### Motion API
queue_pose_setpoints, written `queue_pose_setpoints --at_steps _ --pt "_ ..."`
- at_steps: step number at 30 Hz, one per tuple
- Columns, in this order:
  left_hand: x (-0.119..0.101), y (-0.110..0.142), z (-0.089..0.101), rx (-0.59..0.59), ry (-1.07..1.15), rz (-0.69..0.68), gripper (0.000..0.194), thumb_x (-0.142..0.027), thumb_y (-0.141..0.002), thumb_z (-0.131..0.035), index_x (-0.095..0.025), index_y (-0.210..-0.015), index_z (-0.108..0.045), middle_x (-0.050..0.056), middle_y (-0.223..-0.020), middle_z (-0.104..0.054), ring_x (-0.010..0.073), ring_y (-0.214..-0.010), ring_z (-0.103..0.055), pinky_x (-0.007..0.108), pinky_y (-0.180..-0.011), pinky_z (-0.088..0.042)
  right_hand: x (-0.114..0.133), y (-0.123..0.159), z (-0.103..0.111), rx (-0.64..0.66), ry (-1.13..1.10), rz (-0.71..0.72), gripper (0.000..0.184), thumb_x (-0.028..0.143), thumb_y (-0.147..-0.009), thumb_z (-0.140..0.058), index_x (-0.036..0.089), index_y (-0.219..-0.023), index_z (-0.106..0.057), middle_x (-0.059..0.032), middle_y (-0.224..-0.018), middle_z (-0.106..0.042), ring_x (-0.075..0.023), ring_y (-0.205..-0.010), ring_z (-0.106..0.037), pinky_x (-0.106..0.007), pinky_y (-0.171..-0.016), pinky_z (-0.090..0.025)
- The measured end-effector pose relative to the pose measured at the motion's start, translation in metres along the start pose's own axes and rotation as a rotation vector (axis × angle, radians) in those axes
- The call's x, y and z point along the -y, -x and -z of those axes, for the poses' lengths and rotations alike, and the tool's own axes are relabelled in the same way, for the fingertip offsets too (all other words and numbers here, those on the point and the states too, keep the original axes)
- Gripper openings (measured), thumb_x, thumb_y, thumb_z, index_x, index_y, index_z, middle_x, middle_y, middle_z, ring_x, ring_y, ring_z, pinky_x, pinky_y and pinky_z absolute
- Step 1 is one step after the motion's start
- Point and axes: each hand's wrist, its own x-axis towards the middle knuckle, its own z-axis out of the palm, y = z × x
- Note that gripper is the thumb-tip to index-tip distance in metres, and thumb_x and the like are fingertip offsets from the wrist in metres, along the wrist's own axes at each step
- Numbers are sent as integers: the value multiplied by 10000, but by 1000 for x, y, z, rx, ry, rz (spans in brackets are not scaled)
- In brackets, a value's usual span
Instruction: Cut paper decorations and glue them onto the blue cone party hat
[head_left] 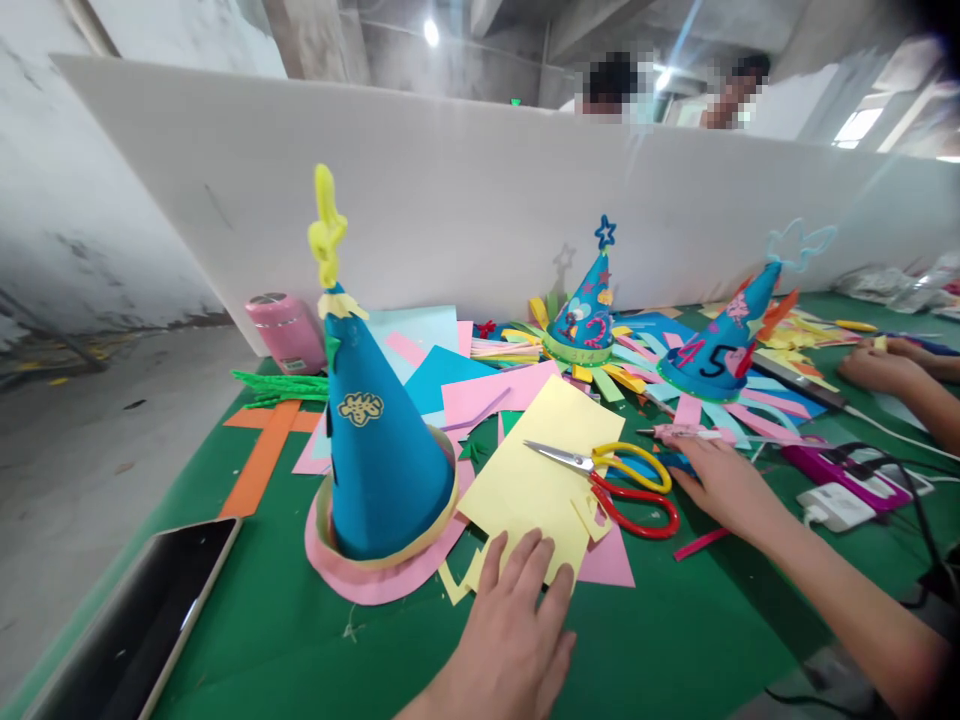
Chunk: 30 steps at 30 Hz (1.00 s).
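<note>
My left hand (517,615) lies with its fingers apart on the lower edge of a pale yellow paper sheet (517,470). My right hand (724,485) is closed at a pink hot glue gun (690,432), whose nozzle points left; the palm hides its handle. Scissors (630,480) with one yellow and one red handle rest half-open on the yellow sheet, between my hands. To the left of my left hand stands a blue paper cone hat (382,450) with a pink brim (375,585) and a yellow fuzzy topper (325,230).
Two decorated blue cone hats (587,310) (720,345) stand farther back. A phone (142,630), pink cup-like container (287,332), green pipe cleaners (277,388) and a purple power strip (847,475) with cords lie around. A co-worker's hands (885,370) are at right; a white board (450,200) stands behind.
</note>
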Motion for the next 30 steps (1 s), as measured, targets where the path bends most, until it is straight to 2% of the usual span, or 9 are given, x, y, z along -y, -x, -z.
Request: queue_pose_setpoints --at_steps 4,7,10,17,23,26,30 --pt "-1 -3 6 59 -10 -2 398 -361 -833 -380 -152 -1161 -467 184 -1200 -517 353 -1150 -414 599 -904 -326 -9 -12 -5 85 7 32 314 302 -763 -463 162 -1030 -549 -118 -1088 -605 -295 -912 -553 -403 -736 -451" --pt "-2 -5 10 106 -12 -1 406 -361 -840 -370 -151 -1177 -455 186 -1214 -508 356 -1156 -408 601 -905 -323 -13 -12 -5 137 0 43 276 314 -762 -466 184 -993 -544 -104 -1100 -595 -285 -893 -556 -387 -716 -448" --pt "-3 -5 11 134 -7 11 414 -372 -846 -357 -162 -1194 -441 180 -1238 -488 352 -1180 -379 596 -920 -308 -13 -8 -2 180 -7 31 226 331 -765 -461 198 -924 -552 -95 -1023 -619 -280 -869 -562 -382 -703 -440" --pt "-7 -7 12 109 1 25 413 -365 -859 -334 -179 -1217 -419 161 -1278 -448 322 -1213 -333 560 -961 -265 -8 -1 6 234 -8 -34 186 373 -750 -467 203 -792 -532 -81 -827 -636 -250 -745 -584 -330 -602 -418" --pt "-21 -39 17 119 11 -59 448 -370 -875 -294 -147 -1253 -383 144 -1328 -395 296 -1251 -270 543 -999 -188 -3 3 12 242 -5 -52 194 399 -755 -464 221 -720 -532 -52 -760 -624 -244 -732 -571 -305 -562 -392" --pt "-29 -62 7 104 18 -100 493 -409 -878 -265 -121 -1264 -373 152 -1343 -376 281 -1275 -216 555 -1000 -162 0 6 17 226 2 -70 197 406 -760 -466 226 -701 -519 -50 -774 -613 -237 -726 -572 -300 -567 -388" --pt "-31 -80 -13 107 38 -37 597 -513 -854 -223 -108 -1264 -381 159 -1363 -343 305 -1280 -192 604 -972 -157 5 8 30 202 13 -149 185 391 -805 -416 230 -739 -478 -15 -624 -596 -192 -535 -574 -252 -430 -321"
